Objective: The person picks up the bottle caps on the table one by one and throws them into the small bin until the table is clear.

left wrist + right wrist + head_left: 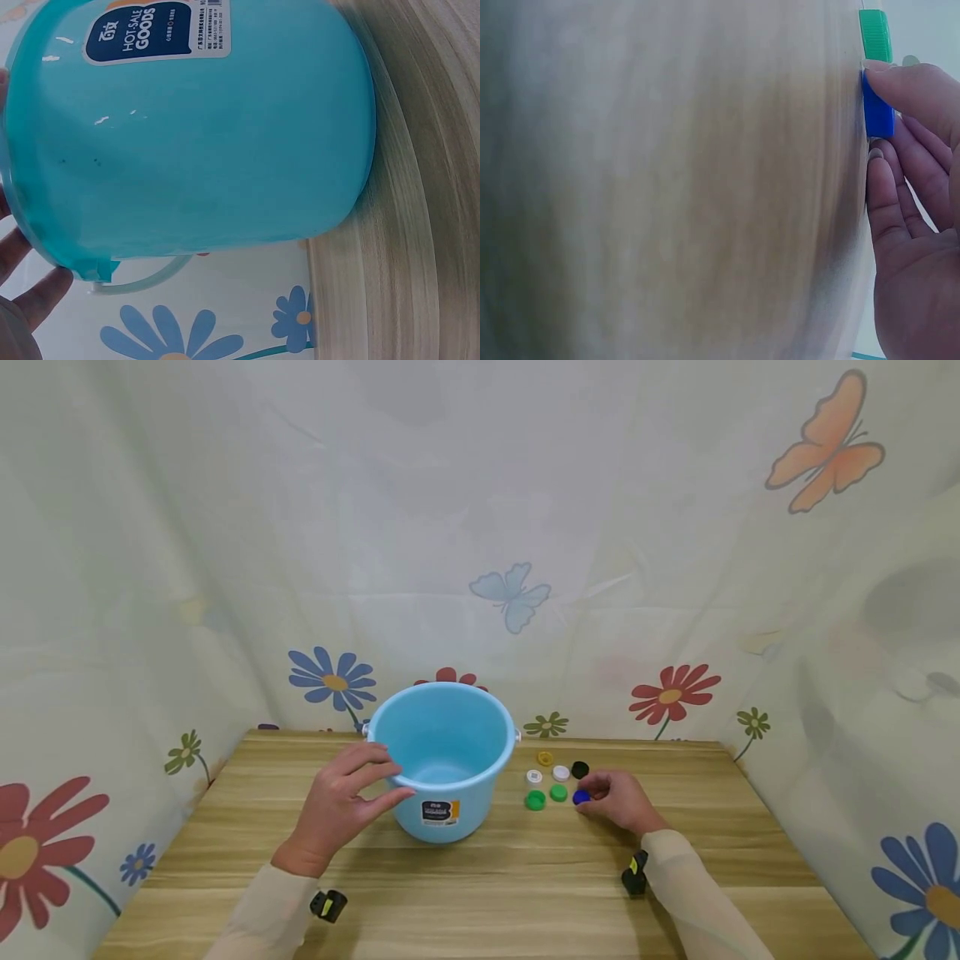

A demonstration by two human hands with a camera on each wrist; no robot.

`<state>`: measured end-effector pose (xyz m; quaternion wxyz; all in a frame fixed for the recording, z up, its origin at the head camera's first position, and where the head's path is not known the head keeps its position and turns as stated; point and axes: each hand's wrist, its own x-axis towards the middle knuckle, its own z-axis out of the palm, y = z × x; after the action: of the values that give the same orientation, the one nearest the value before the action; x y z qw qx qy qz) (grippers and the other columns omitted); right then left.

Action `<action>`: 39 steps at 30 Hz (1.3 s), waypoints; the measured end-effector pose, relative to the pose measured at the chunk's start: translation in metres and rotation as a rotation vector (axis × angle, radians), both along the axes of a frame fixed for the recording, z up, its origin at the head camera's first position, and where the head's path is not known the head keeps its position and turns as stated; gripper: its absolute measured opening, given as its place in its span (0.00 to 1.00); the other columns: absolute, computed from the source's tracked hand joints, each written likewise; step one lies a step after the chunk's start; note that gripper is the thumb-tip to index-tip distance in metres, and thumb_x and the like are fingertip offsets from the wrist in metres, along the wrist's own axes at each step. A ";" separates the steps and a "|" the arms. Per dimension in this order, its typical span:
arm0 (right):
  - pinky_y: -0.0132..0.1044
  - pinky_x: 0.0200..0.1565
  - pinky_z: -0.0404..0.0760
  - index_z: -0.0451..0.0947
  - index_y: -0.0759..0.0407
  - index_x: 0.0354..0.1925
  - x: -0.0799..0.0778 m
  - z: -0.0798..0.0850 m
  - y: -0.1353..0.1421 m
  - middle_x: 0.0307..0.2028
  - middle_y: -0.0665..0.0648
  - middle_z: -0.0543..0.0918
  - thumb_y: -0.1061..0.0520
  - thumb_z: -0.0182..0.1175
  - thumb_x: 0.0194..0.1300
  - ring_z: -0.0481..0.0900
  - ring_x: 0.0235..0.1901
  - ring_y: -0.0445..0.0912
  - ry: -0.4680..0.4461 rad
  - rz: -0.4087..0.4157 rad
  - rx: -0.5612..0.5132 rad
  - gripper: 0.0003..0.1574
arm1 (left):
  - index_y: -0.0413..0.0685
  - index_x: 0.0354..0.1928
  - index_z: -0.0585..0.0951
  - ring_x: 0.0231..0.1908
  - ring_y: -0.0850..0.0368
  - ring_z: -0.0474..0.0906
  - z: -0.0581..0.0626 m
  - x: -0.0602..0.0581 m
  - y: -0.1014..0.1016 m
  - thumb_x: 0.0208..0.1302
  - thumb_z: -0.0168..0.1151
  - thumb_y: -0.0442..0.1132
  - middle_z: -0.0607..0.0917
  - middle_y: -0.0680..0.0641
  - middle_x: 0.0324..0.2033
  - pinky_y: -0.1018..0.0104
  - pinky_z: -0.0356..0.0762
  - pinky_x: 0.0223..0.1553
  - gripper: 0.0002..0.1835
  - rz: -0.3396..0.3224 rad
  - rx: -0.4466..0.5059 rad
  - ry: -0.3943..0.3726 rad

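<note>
A light blue bucket stands upright on the wooden table, its inside partly visible in the head view. At its near left rim, my left hand holds on with bent fingers and the thumb apart from them. My right hand pinches a blue bottle cap between thumb and fingers, low at the tabletop. Close by lie a bright green cap, a darker green cap, a black cap, a yellow cap and two white caps.
The wooden table ends at the back against a curtain printed with flowers and butterflies. A label is stuck to the bucket's front, and its pale handle shows in the left wrist view.
</note>
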<state>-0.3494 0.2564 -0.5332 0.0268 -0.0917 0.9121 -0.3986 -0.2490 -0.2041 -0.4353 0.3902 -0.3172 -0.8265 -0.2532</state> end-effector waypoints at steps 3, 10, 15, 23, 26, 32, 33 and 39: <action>0.38 0.47 0.86 0.86 0.56 0.47 -0.001 -0.001 0.000 0.41 0.52 0.87 0.57 0.78 0.56 0.81 0.40 0.44 -0.001 -0.006 0.001 0.20 | 0.50 0.39 0.90 0.50 0.51 0.84 0.000 0.000 0.000 0.39 0.86 0.44 0.88 0.51 0.42 0.46 0.86 0.54 0.21 -0.001 0.002 0.001; 0.41 0.48 0.87 0.86 0.57 0.46 0.001 0.000 -0.002 0.41 0.52 0.88 0.58 0.77 0.57 0.82 0.41 0.44 0.016 -0.013 0.015 0.18 | 0.50 0.39 0.90 0.50 0.50 0.84 -0.003 -0.002 -0.001 0.39 0.86 0.43 0.88 0.52 0.42 0.44 0.86 0.54 0.21 -0.003 0.008 -0.011; 0.42 0.49 0.87 0.86 0.57 0.47 0.003 0.000 -0.004 0.42 0.52 0.88 0.58 0.77 0.58 0.82 0.41 0.44 0.021 -0.020 0.017 0.18 | 0.49 0.39 0.90 0.49 0.50 0.84 -0.003 -0.002 -0.001 0.39 0.86 0.43 0.88 0.51 0.42 0.43 0.86 0.53 0.21 -0.002 0.008 -0.013; 0.42 0.49 0.88 0.85 0.57 0.49 0.005 0.003 -0.003 0.43 0.54 0.88 0.58 0.76 0.59 0.83 0.42 0.45 -0.001 -0.038 -0.003 0.19 | 0.49 0.39 0.90 0.50 0.51 0.84 -0.001 -0.001 -0.001 0.39 0.87 0.44 0.88 0.51 0.42 0.46 0.86 0.55 0.22 0.005 0.000 -0.013; 0.43 0.49 0.88 0.85 0.57 0.49 0.005 0.006 -0.003 0.43 0.54 0.88 0.57 0.76 0.59 0.84 0.43 0.46 -0.002 -0.043 -0.017 0.19 | 0.50 0.39 0.90 0.50 0.51 0.84 -0.002 -0.002 -0.001 0.39 0.86 0.45 0.88 0.52 0.42 0.46 0.86 0.55 0.21 0.003 -0.002 -0.007; 0.42 0.48 0.88 0.85 0.57 0.50 0.007 0.013 -0.004 0.43 0.54 0.88 0.57 0.76 0.59 0.84 0.43 0.46 -0.015 -0.059 -0.039 0.20 | 0.51 0.39 0.90 0.49 0.52 0.84 -0.004 -0.003 -0.001 0.39 0.86 0.44 0.88 0.52 0.42 0.46 0.87 0.54 0.21 -0.004 0.002 0.010; 0.41 0.48 0.88 0.85 0.56 0.50 0.007 0.013 -0.005 0.43 0.53 0.88 0.57 0.76 0.59 0.84 0.43 0.46 -0.018 -0.064 -0.040 0.20 | 0.51 0.39 0.90 0.49 0.52 0.84 -0.004 -0.003 -0.001 0.40 0.86 0.44 0.88 0.52 0.42 0.47 0.87 0.54 0.21 -0.004 0.001 0.010; 0.42 0.50 0.89 0.84 0.57 0.52 0.010 0.019 -0.007 0.45 0.54 0.88 0.54 0.76 0.60 0.85 0.44 0.45 -0.014 -0.077 -0.063 0.22 | 0.50 0.40 0.90 0.51 0.52 0.84 -0.004 -0.002 -0.002 0.44 0.85 0.48 0.88 0.52 0.43 0.48 0.86 0.55 0.20 0.002 -0.005 -0.004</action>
<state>-0.3393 0.2499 -0.5144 0.0151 -0.0544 0.9018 -0.4284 -0.2512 -0.2059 -0.4391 0.3878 -0.3167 -0.8283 -0.2513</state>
